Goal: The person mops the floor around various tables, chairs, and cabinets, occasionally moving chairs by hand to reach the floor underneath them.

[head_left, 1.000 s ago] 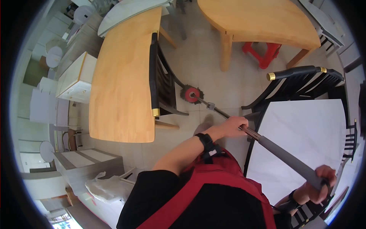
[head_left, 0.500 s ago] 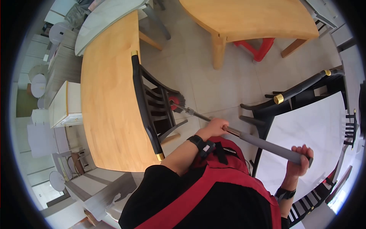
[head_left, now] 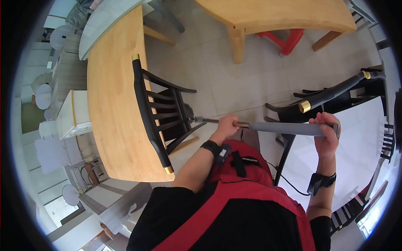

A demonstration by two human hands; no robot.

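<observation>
A long-handled scrub brush (head_left: 284, 127) lies across my front, its thick grey grip to the right and thin metal shaft to the left. My left hand (head_left: 228, 126) is closed round the shaft, below the grip. My right hand (head_left: 325, 133) is wrapped round the far end of the grip. The dark bristles (head_left: 189, 112) are low at the floor beside a black chair (head_left: 165, 115) with gold-tipped back posts. The chair's slats hide most of the brush head.
The chair stands against a light wooden table (head_left: 111, 104). Another wooden table (head_left: 276, 14) is ahead, with a red stool (head_left: 289, 42) under it. A white-topped table (head_left: 335, 163) and black chair (head_left: 335, 94) are on my right. Pale tiled floor (head_left: 226, 90) lies between.
The brush has swung from a slant to nearly level in view as my right hand rose. Its head has slid left behind the chair slats, where its red centre is now hidden.
</observation>
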